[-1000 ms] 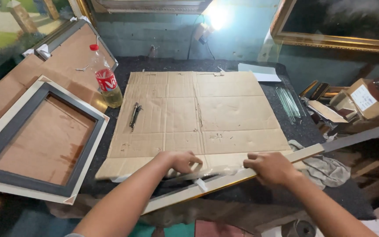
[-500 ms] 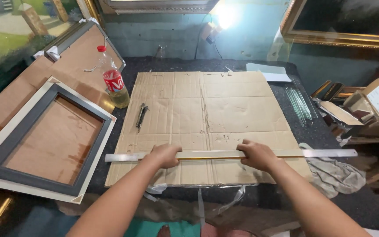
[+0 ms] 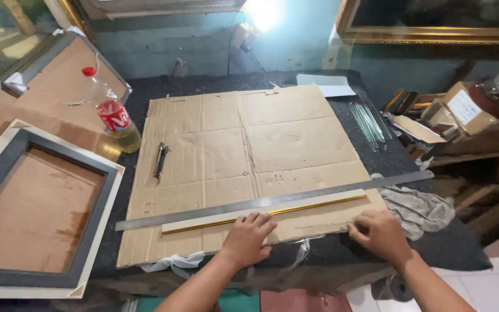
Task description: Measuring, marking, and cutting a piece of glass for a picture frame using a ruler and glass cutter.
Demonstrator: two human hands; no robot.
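Hands (image 3: 313,234) cover moulding strip's (image 3: 261,214) near edge.

Dim room, lamp (image 3: 261,13) glare top-center, sharp.

A dark, speckled surface (image 3: 371,153) carries a large flattened sheet of brown corrugated cardboard (image 3: 249,156). Directly on the surface lie a clear plastic bottle with a red cap (image 3: 112,112) at the left, a white sheet of paper (image 3: 324,85) at the far edge, thin clear glass strips (image 3: 368,124) and a crumpled grey rag (image 3: 420,208) at the right.
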